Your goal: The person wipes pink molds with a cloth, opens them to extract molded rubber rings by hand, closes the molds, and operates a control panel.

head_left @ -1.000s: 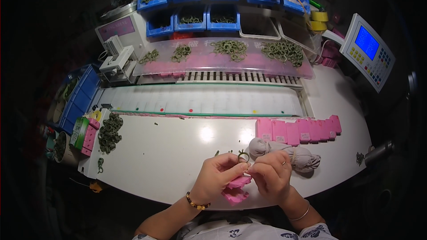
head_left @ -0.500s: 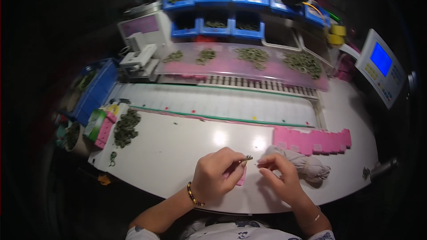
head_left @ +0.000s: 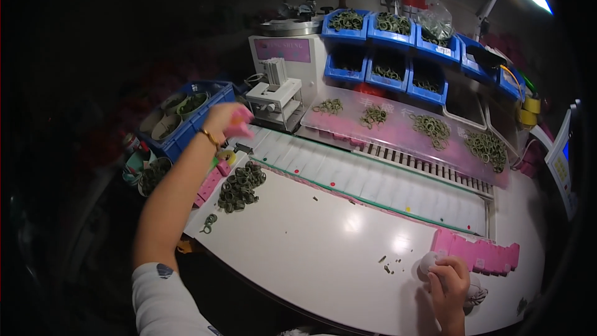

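My left hand (head_left: 222, 119) is stretched out to the far left, its fingers closed around a pink block (head_left: 240, 123). It hangs above the left end of the white belt, beside a blue crate (head_left: 205, 104). Beneath that arm, a pile of dark green rings (head_left: 241, 188) lies on the white table. My right hand (head_left: 449, 280) is at the right, in front of a pale cloth bundle (head_left: 428, 261) that it partly covers. Its fingers are curled together, and whatever they hold is hidden. Small dark scraps (head_left: 387, 267) lie to the left of that hand.
A row of pink blocks (head_left: 479, 252) stands behind the right hand. Green-edged white belt (head_left: 373, 196) crosses the table's back. Behind it, a translucent sheet (head_left: 398, 118) bears several ring heaps. Blue bins (head_left: 390, 37) rise above; a small white press (head_left: 273, 96) stands left.
My hands have moved apart. The left has swung far left and up with the pink block; the right has moved to the cloth bundle. The view has turned leftward.
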Available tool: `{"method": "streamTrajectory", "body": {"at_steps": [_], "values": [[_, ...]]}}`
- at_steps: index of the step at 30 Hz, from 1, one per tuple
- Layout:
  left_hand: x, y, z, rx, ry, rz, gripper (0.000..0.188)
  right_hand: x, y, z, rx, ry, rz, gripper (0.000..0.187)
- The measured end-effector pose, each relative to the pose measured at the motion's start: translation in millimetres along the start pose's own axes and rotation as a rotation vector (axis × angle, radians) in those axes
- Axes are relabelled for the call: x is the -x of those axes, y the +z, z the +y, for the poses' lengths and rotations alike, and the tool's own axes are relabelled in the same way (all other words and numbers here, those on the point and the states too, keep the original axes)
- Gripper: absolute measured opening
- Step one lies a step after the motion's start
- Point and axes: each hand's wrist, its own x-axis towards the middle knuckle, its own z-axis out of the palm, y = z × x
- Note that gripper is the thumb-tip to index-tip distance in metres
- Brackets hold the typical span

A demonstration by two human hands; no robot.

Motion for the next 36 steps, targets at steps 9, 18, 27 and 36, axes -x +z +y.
{"method": "streamTrajectory", "body": {"at_steps": [9,18,27,36], "values": [[-55,37,-42,0.523,0.203,0.125,0.023,0,-9,11,0.202,-0.050,-0.014,0.021],[109,136,-58,0.630,-0.235,-0.387,0.035,-8,-15,16,0.323,-0.114,-0.329,0.054],[197,205,-85,0.573,-0.451,-0.741,0.014,-16,-31,18,0.371,-0.272,-0.400,0.053],[240,245,-109,0.265,0.147,-0.710,0.016,-16,-4,-42,0.536,-0.545,-0.035,0.032]]}}
